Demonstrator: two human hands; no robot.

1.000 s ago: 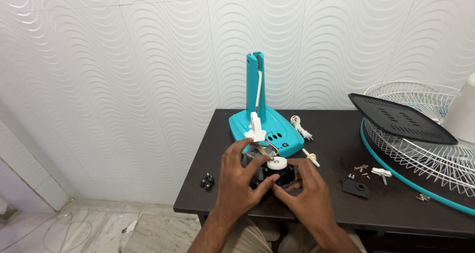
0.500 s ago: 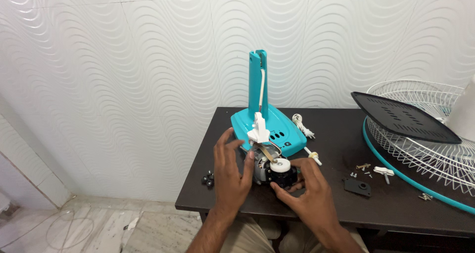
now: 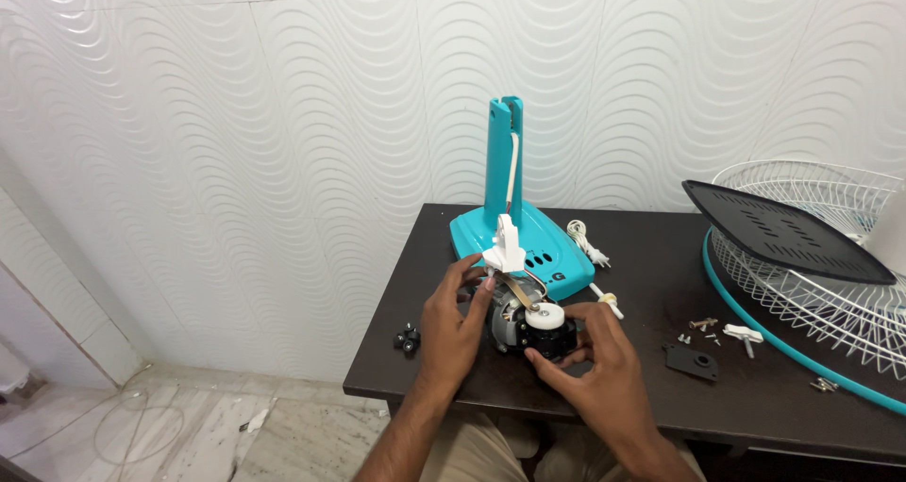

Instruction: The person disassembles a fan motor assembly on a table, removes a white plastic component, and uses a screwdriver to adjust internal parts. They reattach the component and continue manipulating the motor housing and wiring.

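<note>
Fan motor (image 3: pixel 525 324), dark body w/ white cap and a white bracket (image 3: pixel 503 246) sticking up, sits lower centre of frame on the dark table (image 3: pixel 651 284), just in front of the teal fan base (image 3: pixel 517 232) w/ its upright column. Left hand (image 3: pixel 451 326) cups the motor's left side, fingers curled round it, prob. to keep it from rolling. Right hand (image 3: pixel 595 364) closes on the front/right end, fingertips pinching near the white cap, as if steadying or turning a part there; exact grip point hidden.

Right of frame: white wire grille (image 3: pixel 821 284) w/ teal rim, black panel (image 3: pixel 783 232) lying on it. Screws (image 3: pixel 700 325) and a small black plate (image 3: pixel 692 360) near centre-right. Small black knobs (image 3: pixel 408 339) left of the hands. White cord (image 3: pixel 585 241) by the base.

Vs 0.5 s ago: motor sits a bit lower on the table; both hands hug it tighter.
</note>
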